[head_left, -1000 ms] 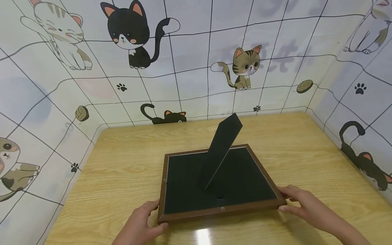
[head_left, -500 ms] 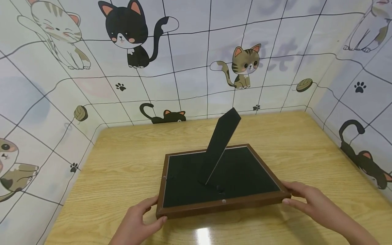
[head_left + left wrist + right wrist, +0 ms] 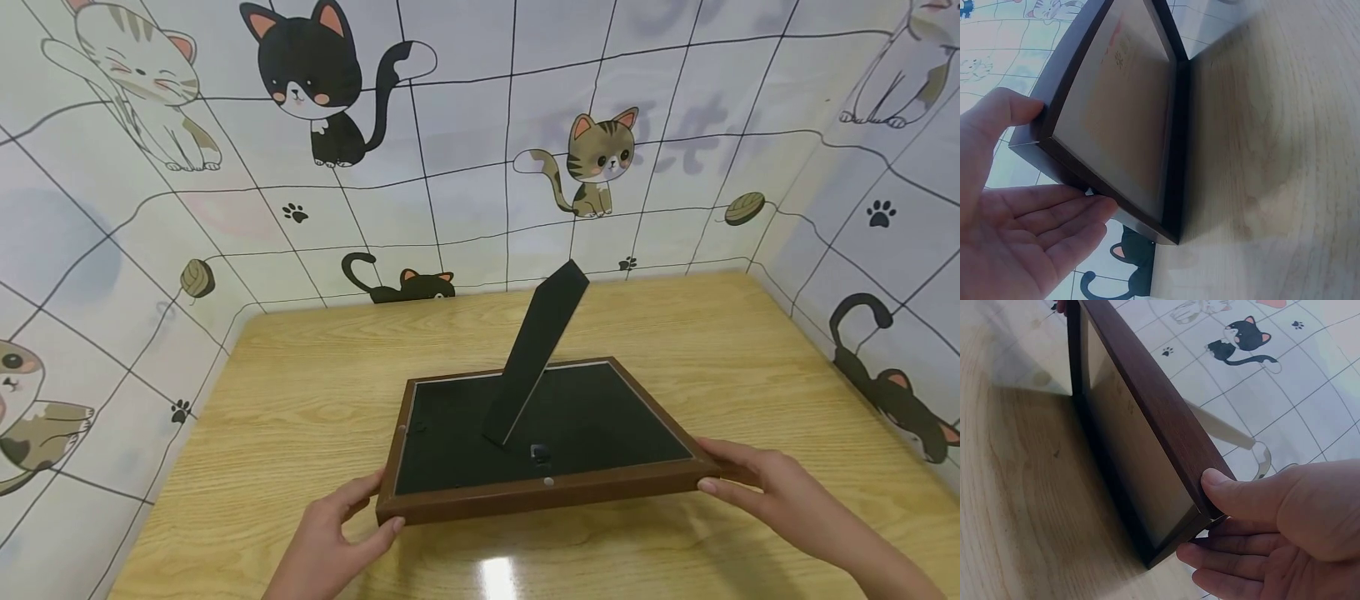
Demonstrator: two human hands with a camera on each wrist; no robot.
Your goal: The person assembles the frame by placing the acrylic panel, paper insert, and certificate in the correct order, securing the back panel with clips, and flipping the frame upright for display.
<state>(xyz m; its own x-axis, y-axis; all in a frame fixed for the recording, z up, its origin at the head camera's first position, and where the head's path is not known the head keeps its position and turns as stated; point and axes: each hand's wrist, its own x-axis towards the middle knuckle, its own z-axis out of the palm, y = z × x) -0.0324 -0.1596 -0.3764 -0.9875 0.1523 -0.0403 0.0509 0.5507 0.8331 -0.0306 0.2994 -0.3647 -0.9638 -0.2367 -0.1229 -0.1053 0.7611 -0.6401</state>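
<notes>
A brown wooden picture frame (image 3: 600, 425) lies back side up and tilted, its near edge raised off the table. From its black backing, a flat easel stand (image 3: 534, 346) sticks out toward the wall. My left hand (image 3: 333, 529) grips the near left corner, thumb on the near edge and fingers along the left side. At the near right corner, my right hand (image 3: 787, 492) pinches the frame between thumb and fingers. Both wrist views look under it: a pale printed sheet (image 3: 1125, 106) with faint reddish marks faces the table, and the far edge meets the wood.
The light wood table (image 3: 300, 400) is bounded behind and at both sides by walls (image 3: 465, 125) covered in a cat-and-grid print. A bright light reflection (image 3: 498, 577) shows on the table in front of the frame.
The frame's near edge has risen in both hands, so the frame tilts more toward the wall. The right hand has shifted slightly right and up; the stand's tip sits a little higher.
</notes>
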